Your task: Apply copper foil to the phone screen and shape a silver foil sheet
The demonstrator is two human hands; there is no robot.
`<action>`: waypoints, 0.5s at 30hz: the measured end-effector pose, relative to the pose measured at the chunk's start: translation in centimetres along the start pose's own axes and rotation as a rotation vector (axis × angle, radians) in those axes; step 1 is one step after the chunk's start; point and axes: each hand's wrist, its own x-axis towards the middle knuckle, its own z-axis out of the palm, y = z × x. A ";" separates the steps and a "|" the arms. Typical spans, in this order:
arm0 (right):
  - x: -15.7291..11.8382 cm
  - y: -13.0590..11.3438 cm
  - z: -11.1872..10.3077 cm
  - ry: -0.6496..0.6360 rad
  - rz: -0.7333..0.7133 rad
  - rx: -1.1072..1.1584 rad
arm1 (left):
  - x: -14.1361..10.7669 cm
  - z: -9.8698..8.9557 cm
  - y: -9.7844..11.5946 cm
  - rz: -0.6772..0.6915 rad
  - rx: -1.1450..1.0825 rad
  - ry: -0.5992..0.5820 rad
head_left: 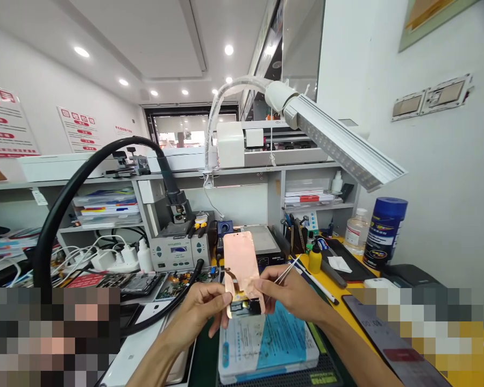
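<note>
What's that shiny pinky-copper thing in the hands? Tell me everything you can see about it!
It's a flat, copper-coloured panel, taller than wide, with rounded top corners; it looks like metal or foil. A brownish strip shows at its left side, and lower down are a yellow patch and black parts. It's held up over a blue-and-white box, gripped low on one side by the left hand, on the other by the right hand.

Electronics repair shop, by its rework station [171, 253], circuit boards [176, 286], bench lamp [342, 141] and wall posters [78, 129].
</note>
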 end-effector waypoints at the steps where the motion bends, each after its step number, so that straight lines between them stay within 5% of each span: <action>1: 0.0 -0.1 0.0 0.011 -0.006 -0.011 | 0.0 0.0 -0.1 0.000 0.002 -0.002; 11: 0.1 0.6 0.6 0.091 -0.045 -0.151 | 0.4 0.7 -0.8 0.105 -0.024 0.188; 15: 0.5 1.4 0.3 0.225 -0.010 -0.303 | 0.7 0.7 -1.0 0.151 -0.034 0.327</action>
